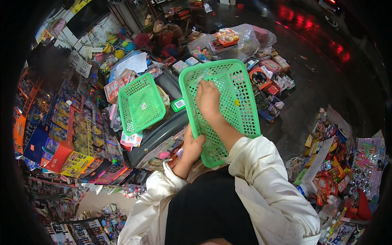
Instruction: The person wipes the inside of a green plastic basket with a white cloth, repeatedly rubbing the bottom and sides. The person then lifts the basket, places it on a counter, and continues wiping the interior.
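Observation:
A large green perforated plastic basket (248, 102) is tilted up in front of my body. My left hand (192, 146) grips its near left edge, thumb over the rim. Inside the basket is my right hand (208, 97), with its fingers curled in near the far left part of the basket floor. Whatever those fingers pinch, if anything, is hidden. A small yellow item (237, 102) shows at the right of the basket floor. To the left, a second, smaller green basket (141, 92) rests on top of a dark bin (153, 141), with a small whitish piece in it.
Hanging toy packs (81, 130) fill the left side. Beyond the baskets lie boxes (271, 75), a clear plastic sheet (255, 38) and a paper sheet (131, 63). A green code card (178, 104) sits between the baskets. Packaged goods (335, 171) crowd the right; dark wet ground (310, 69) stretches beyond.

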A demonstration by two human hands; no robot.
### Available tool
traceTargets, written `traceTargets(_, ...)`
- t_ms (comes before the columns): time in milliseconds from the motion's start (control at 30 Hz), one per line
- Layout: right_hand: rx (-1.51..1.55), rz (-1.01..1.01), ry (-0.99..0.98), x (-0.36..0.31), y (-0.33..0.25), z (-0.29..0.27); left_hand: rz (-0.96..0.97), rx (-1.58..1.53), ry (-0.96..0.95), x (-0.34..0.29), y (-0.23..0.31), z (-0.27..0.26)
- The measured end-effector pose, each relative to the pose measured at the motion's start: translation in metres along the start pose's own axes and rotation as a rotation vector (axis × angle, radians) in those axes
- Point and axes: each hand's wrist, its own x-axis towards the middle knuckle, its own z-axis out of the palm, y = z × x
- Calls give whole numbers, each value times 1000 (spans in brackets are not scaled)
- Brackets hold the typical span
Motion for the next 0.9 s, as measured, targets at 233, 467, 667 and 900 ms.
traceTargets(233,231,-207,-233,2,-8,5,70,-11,1,4,0,-9)
traceTargets(467,180,-377,-573,-21,1,-41,-62,-100,53,9,6,-27)
traceTargets(667,139,-90,105,12,14,-58,-22,-163,-7,8,15,-22)
traceTargets(900,110,-22,29,4,-8,-29,54,18,-124,-7,9,-5)
